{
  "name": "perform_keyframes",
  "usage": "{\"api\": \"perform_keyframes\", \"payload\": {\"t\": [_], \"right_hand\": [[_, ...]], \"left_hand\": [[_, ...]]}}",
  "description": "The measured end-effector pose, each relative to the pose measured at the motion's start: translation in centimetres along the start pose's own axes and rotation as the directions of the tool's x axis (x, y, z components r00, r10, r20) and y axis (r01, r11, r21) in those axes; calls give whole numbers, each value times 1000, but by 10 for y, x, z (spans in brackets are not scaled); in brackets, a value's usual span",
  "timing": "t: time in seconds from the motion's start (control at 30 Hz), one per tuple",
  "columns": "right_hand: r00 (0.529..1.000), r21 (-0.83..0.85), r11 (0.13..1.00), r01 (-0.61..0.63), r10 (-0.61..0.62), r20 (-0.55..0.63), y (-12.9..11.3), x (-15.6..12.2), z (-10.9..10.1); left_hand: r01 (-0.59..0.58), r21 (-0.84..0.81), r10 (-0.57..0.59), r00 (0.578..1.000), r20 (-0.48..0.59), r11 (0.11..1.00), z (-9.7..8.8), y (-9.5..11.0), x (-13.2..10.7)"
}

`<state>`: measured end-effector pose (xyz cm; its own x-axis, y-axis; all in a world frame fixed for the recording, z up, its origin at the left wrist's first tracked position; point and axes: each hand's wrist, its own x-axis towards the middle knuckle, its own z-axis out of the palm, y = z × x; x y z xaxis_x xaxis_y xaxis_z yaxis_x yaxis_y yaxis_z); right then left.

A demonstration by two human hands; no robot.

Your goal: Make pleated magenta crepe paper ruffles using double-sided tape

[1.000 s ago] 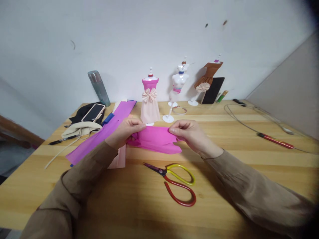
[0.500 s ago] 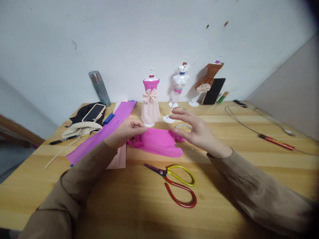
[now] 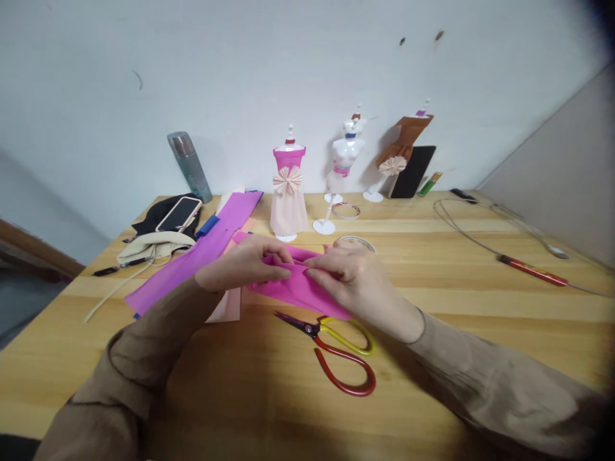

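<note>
Both my hands meet over a piece of pink crepe paper [image 3: 307, 291] on the wooden table [image 3: 432, 275]. My left hand [image 3: 245, 266] pinches the paper's left part between thumb and fingers. My right hand [image 3: 348, 275] is closed on the paper's middle, its fingertips almost touching the left ones. Red and yellow scissors [image 3: 339, 349] lie just in front of the paper, untouched. A small tape ring [image 3: 355, 241] shows behind my right hand.
A long purple paper strip [image 3: 202, 253] runs left. Behind stand a mannequin in a pink dress [image 3: 288, 186], a white mannequin [image 3: 342, 163] and a brown-dressed one [image 3: 401, 150]. A flask [image 3: 189, 166], a phone [image 3: 179, 213], a dark tablet [image 3: 413, 171] and a red-handled tool [image 3: 531, 270] with cable are around.
My right hand let go of the paper's right edge, lifted open, then came back left and closed on the paper's middle beside my left hand. The paper is now more bunched.
</note>
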<state>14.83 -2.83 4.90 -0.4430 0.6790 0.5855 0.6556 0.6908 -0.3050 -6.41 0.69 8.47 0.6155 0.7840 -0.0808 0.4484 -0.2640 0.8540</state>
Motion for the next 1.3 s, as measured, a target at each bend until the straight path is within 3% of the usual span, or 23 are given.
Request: {"api": "perform_keyframes", "payload": {"t": [0.33,0.5,0.77,0.93,1.1,1.3], "right_hand": [[978,234,958,-163,125,169,-8,-2,-5],[942,391,887,-246,124,312,-2,-2,-4],[920,696,604,-387,205,334,11,6,0],[807,672,448,-589,373,458,35,3,9],[739,606,426,-671,445,506,41,2,9],[759,564,508,-651,449,471,33,6,3]], "left_hand": [[66,-35,-66,998,-16,997,-49,-18,-3],[40,-172,-49,998,-48,984,-64,-31,-7],[48,-390,-81,994,-70,920,-54,-31,-1],[49,-401,-111,985,-132,915,-53,-34,0],[53,-382,-121,980,-155,922,-52,-33,0],[45,-344,-114,977,-181,938,-48,-28,1]]}}
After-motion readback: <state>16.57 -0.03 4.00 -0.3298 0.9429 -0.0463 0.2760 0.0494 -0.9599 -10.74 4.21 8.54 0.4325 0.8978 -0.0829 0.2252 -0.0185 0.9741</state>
